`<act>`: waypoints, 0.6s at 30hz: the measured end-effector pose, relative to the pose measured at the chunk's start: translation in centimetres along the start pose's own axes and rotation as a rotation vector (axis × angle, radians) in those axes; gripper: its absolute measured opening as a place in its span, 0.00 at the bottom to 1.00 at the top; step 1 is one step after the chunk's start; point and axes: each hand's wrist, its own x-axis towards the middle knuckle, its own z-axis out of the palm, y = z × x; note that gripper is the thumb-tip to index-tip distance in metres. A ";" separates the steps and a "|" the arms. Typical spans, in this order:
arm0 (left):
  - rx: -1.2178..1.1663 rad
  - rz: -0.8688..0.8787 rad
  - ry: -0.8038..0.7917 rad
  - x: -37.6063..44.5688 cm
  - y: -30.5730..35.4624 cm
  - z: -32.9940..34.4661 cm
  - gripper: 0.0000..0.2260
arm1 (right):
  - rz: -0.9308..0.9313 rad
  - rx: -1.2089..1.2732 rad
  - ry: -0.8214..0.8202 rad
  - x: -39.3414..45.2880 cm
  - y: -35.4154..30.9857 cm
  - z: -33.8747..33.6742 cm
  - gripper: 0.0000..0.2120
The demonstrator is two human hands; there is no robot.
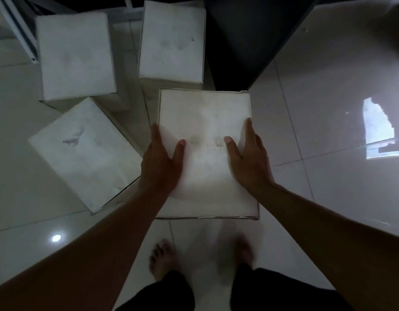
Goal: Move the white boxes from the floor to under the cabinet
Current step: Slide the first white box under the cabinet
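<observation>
A large white box point(205, 113) is right in front of me, held between both hands. My left hand point(159, 163) clamps its left side with the thumb lying on the lid. My right hand point(250, 158) clamps its right side, thumb also on top. Three more white boxes stand on the floor: one at the far left point(75, 55), one at the far middle point(171, 39), and a tilted one at the near left point(86, 153). The dark cabinet point(250, 41) rises just beyond the held box, at the upper right.
Glossy pale floor tiles point(328, 153) spread to the right and reflect a window. A white metal frame point(17, 25) stands at the upper left. My bare feet point(162, 261) are on the tiles below the box.
</observation>
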 end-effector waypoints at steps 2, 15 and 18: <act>0.005 0.004 0.016 -2.1 1.6 -0.7 0.36 | -0.009 0.011 -0.023 -1.5 -0.3 -2.2 0.34; -0.042 0.017 0.083 -13.4 16.2 4.0 0.36 | -0.121 -0.004 -0.041 -4.0 5.7 -19.4 0.35; -0.053 -0.009 0.076 -15.0 19.2 7.4 0.36 | -0.122 -0.015 -0.060 -3.3 9.0 -22.8 0.35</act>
